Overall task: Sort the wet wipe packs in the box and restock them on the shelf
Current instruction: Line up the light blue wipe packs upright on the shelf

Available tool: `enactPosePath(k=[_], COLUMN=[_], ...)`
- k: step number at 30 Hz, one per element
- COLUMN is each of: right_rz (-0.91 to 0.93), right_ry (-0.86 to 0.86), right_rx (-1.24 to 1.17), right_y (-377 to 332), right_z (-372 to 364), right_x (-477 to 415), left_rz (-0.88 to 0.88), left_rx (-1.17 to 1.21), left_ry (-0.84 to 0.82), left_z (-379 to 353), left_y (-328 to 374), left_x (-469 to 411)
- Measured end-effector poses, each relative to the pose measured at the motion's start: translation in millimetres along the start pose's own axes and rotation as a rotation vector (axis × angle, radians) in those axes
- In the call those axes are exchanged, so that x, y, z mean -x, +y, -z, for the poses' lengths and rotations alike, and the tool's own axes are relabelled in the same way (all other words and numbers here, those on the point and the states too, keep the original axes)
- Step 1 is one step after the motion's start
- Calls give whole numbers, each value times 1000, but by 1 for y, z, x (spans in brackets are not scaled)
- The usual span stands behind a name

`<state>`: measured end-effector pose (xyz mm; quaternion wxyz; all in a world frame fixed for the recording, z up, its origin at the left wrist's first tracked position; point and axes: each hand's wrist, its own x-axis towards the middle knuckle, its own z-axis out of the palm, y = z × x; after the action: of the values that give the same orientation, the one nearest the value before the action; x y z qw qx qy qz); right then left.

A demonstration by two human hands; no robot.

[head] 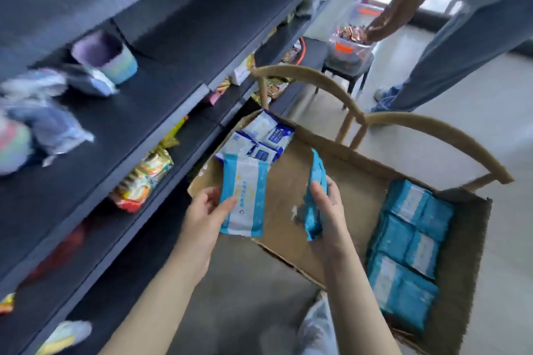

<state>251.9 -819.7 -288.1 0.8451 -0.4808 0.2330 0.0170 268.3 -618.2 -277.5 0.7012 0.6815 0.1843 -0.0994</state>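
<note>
Left hand (206, 212) pinches a pale pack (245, 199), right hand (327, 210) grips a blue pack (315, 181) — either could slip into the box (357, 190), wrong pile

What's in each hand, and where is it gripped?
Left hand pinches a white-faced pack by its left edge; right hand grips a blue pack round its lower half.

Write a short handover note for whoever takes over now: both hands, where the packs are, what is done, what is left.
Left hand holds a flat light-blue-and-white wet wipe pack over the left edge of the brown cardboard box. Right hand grips a light-blue pack on edge above the box floor.
Done: grouped light-blue packs fill the right end, dark-blue-and-white packs the far left corner.
Left: place both held packs, then restock the dark shelf.
</note>
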Motion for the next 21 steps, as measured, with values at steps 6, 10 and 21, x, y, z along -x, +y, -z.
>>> enactPosePath(k=[6, 10, 21], right_rz=[-220, -369, -649], right_ry=[-367, -598, -951], right_rx=[-324, -291, -251], right_y=[29, 25, 21], right_z=[-143, -217, -331], right_x=[107, 147, 189], left_rz=[-145, -196, -270], left_rx=[84, 115, 285], left_ry=[207, 390, 715], left_z=[154, 219, 292], left_y=[68, 99, 136], left_x=[92, 140, 199])
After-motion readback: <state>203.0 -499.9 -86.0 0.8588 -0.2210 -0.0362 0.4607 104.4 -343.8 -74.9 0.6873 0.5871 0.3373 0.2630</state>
